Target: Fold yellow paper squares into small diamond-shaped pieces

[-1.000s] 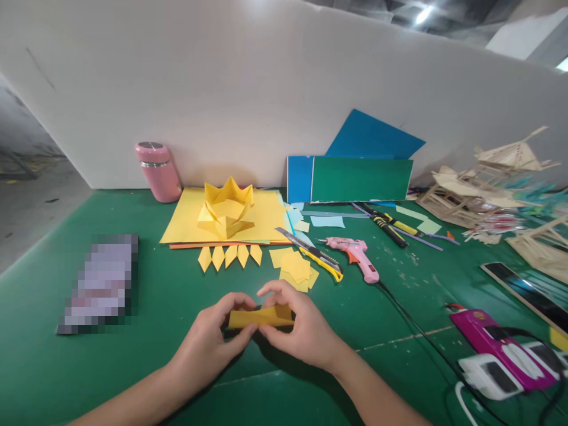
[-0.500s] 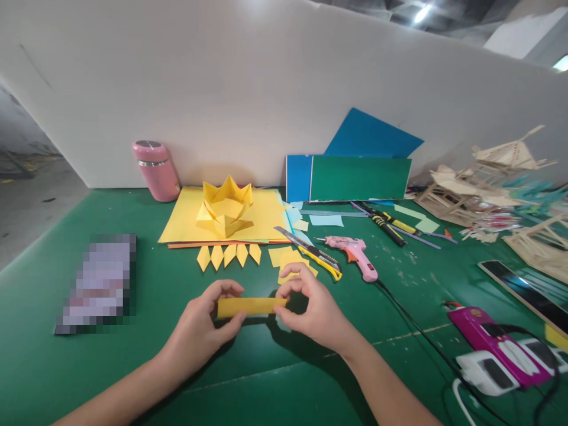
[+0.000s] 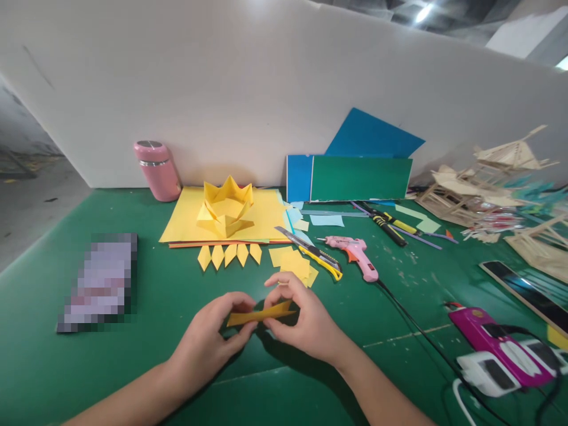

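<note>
My left hand pinches a folded strip of yellow paper between thumb and fingers, left of its middle. On its right part, my right hand grips the same strip with thumb and forefinger, other fingers curled above. The strip is held just over the green table, its right end splayed into two layers. Beyond the hands lie several small yellow paper diamonds in a row and loose yellow paper squares. A folded yellow paper crown shape stands on yellow sheets.
A utility knife and a pink glue gun with a black cord lie right of centre. Pliers, a phone, a magenta power strip and wooden stick models are farther right. A pink flask stands back left.
Both hands have drawn closer together along the paper strip. The strip, flat and level before, is now tilted and turned edge-on, its right end spread apart.
</note>
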Tool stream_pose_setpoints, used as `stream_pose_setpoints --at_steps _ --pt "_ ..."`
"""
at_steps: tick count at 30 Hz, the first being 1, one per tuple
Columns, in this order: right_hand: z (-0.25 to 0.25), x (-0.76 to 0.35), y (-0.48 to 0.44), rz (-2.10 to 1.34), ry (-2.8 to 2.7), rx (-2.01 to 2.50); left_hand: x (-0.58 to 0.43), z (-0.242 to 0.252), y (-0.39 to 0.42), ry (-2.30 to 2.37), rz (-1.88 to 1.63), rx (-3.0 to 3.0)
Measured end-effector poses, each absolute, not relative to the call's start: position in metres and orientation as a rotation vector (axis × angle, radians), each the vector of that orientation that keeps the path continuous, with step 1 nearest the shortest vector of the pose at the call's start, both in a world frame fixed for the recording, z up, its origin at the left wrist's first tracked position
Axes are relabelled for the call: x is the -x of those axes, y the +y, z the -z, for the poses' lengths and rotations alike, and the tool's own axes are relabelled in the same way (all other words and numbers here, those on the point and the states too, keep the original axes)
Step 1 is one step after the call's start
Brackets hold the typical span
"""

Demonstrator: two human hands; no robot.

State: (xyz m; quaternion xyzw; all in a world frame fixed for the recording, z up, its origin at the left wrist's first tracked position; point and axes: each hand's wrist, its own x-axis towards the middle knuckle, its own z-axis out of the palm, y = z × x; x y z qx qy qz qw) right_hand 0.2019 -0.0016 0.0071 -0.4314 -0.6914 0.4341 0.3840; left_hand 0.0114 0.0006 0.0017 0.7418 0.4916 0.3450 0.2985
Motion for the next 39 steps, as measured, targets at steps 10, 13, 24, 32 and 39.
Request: stream_pose_setpoints --at_steps 10,13,24,32,39 --pt "-0.005 -0.203 0.004 -0.819 -1.856 1.04 -0.01 -0.008 0.0 1.003 -1.02 -2.186" --pt "-0.004 -0.203 0.005 -0.844 -1.776 1.021 -0.008 -0.005 -0.001 1.039 -1.025 -2.184" --pt "-0.004 -0.201 0.003 -0.853 -1.737 0.962 -0.009 -0.004 0.003 1.073 -1.0 -2.004" --pt "-0.002 -0.192 -0.003 -0.862 -1.803 1.009 -0.013 -0.004 0.002 1.157 -0.969 -1.956" --pt "-0.006 -0.196 -0.003 -0.971 -1.733 1.086 -0.013 -0.006 0.004 1.236 -0.929 -1.812"
